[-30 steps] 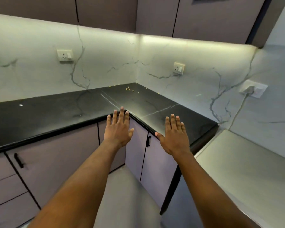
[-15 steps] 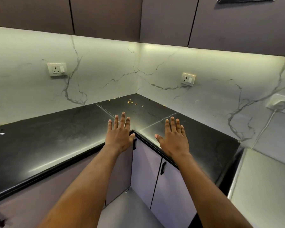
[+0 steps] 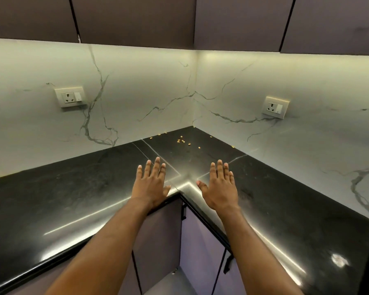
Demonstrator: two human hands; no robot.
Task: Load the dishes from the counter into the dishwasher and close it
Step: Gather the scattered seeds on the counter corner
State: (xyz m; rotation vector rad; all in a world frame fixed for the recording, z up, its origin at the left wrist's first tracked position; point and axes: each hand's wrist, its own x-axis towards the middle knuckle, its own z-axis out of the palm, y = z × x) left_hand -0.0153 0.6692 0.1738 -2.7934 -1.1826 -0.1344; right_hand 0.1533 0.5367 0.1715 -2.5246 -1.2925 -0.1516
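Where marble walls (image 3: pixel 147 86) meet, glossy black L-shaped counter (image 3: pixel 73 201), scattered crumbs (image 3: pixel 182 141).

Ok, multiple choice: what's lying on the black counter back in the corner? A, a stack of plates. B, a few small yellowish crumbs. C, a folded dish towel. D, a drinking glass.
B: only a few small yellowish crumbs lie scattered on the black counter near the corner; no dishes show there.

I held both bare arms stretched forward, my left hand (image 3: pixel 151 186) and right hand (image 3: pixel 221 188) side by side, palms down, fingers straight and loosely spread, gripping nothing.
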